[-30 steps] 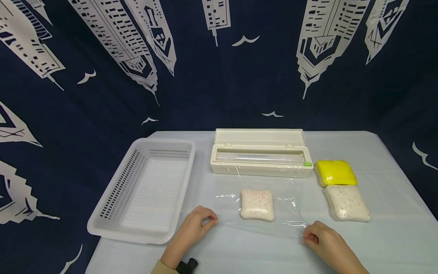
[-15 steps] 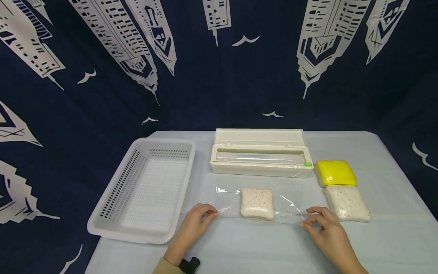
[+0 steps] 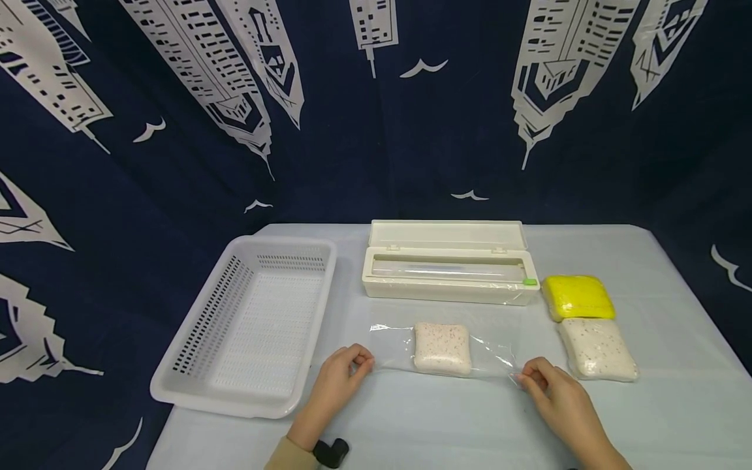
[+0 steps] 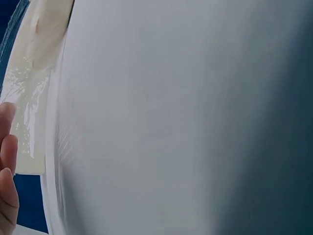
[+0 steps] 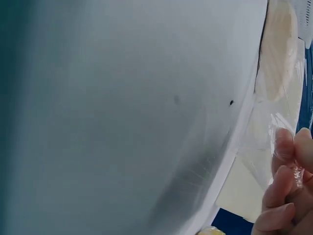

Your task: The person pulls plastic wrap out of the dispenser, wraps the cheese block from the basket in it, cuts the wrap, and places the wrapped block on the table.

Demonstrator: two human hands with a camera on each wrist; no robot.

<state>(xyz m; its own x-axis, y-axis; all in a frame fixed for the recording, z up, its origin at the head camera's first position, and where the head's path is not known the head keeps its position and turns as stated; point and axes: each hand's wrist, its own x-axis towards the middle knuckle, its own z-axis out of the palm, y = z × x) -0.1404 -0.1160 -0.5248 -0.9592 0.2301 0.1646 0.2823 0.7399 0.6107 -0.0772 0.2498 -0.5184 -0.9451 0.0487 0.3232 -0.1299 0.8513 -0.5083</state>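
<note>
A cream, pillow-shaped block with reddish speckles [image 3: 442,348] lies on a sheet of clear plastic wrap [image 3: 493,343] in the head view. Film also runs along the block's front side. My left hand [image 3: 341,382] pinches the wrap near its front left corner, beside the basket. At the front right corner, my right hand [image 3: 558,398] pinches the film between thumb and forefinger; in the right wrist view, crinkled film shows at the fingertips [image 5: 284,142]. Only a few fingers [image 4: 7,156] of the left hand show in the left wrist view.
Behind the block stands a cream wrap dispenser [image 3: 446,290], lid raised, with a green slider [image 3: 529,282]. A white perforated basket [image 3: 320,313] is at left. To the right, a yellow block [image 3: 577,297] and another speckled block [image 3: 598,349] touch, both glossy. A dark-blue patterned curtain [image 3: 376,150] hangs behind.
The wrap's front edge has come back toward the block. My right hand spread its fingers half a second ago and now has them closer together on the film. The left hand moved slightly away from me.
</note>
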